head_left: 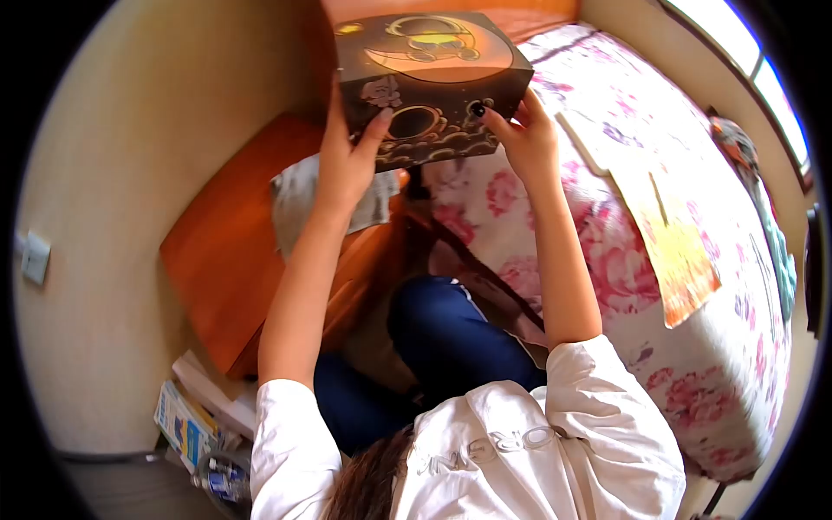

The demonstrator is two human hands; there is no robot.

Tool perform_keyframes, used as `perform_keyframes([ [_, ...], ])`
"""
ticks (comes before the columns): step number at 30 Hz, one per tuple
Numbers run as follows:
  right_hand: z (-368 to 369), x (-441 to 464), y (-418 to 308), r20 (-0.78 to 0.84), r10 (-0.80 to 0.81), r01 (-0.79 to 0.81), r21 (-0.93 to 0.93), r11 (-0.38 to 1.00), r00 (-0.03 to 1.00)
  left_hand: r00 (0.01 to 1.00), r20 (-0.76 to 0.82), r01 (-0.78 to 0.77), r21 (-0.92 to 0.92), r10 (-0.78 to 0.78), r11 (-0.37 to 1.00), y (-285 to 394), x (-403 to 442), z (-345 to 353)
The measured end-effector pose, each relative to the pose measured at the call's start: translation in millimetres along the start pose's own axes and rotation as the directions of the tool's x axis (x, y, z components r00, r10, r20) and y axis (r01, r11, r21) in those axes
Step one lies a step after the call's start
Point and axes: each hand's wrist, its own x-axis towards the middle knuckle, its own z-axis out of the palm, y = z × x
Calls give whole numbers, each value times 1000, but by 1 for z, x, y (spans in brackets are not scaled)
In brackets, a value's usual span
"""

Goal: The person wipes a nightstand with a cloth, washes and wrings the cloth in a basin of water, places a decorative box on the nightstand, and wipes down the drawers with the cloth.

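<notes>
Printed box (pixel 436 91) is at the top of the head view, held out at arm's length in front of the person, with its top face and near side showing. Its dark sides carry cloud shapes and rings, and a pale orange moon design covers the top, which looks closed. The left hand (pixel 352 158) grips its left side, thumb laid on the near face; the right hand (pixel 530 143) grips the right side the same way, thumb also in front. Both are clamped on the box, well apart from each other; most of their fingers are hidden behind it.

Below the box, to the left, stands an orange-brown cabinet (pixel 227 260) with a grey cloth (pixel 293 208) on it; to the right is a bed with a floral cover (pixel 598 282), bearing a yellow-orange sheet (pixel 672 260). Between them are the person's knees in dark blue trousers (pixel 442 334).

As I judge it, the step in hand is holding or carrying the box raised. Any next move calls for an even two-sided grip and a level top; whether anything supports the far underside, I cannot tell.
</notes>
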Motion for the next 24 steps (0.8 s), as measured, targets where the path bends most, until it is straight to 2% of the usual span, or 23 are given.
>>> perform_keyframes([
  [1, -19, 2, 10, -47, -2, -1, -74, 997, 999, 999, 30, 16, -83, -13, 996, -7, 6, 24],
  [4, -72, 11, 36, -157, -44, 0, -269, 963, 987, 983, 181, 48, -56, -38, 997, -49, 27, 75],
  [7, -101, 15, 66, -205, -79, -2, -367, 930, 976, 960, 269, 116, -123, -79, 986, -92, 42, 116],
  [8, -109, 15, 87, -193, -49, -26, -370, 929, 980, 947, 313, 109, -95, -74, 990, -104, 42, 125],
  [9, -117, 14, 92, -138, 23, -81, -436, 896, 990, 947, 311, 104, -76, -76, 992, -117, 39, 134],
  [11, -121, 5, 103, -124, 0, -58, -462, 885, 992, 954, 286, 96, -13, -88, 995, -136, 35, 139],
  [12, -119, 3, 91, -107, 47, -93, -477, 874, 993, 946, 318, 84, -46, -65, 995, -135, 35, 139],
  [15, -109, -7, 86, -103, -149, 56, -610, 790, 983, 943, 332, -100, 173, 38, 980, -124, 27, 120],
  [16, -104, -14, 81, -128, -157, 34, -659, 751, 979, 956, 278, 7, 295, -92, 956, -105, 12, 107],
  [17, -98, -22, 73, -147, -175, 22, -700, 713, 974, 972, 237, -43, 190, -3, 981, -107, 0, 96],
  [19, -79, -43, 56, -115, -378, 190, -711, 677, 919, 978, 210, -59, 321, -10, 945, -68, -32, 59],
  [21, -45, -68, 40, -121, -417, 277, -581, 765, 901, 986, 159, -117, 455, 49, 883, -42, -71, 18],
  [23, 9, -102, 22, 1, -272, 249, -409, 878, 962, 999, 29, 19, 526, -40, 850, -11, -114, -22],
  [24, 34, -117, 18, 125, -258, 285, -327, 901, 958, 997, -35, 72, 559, -63, 826, 2, -137, -40],
])
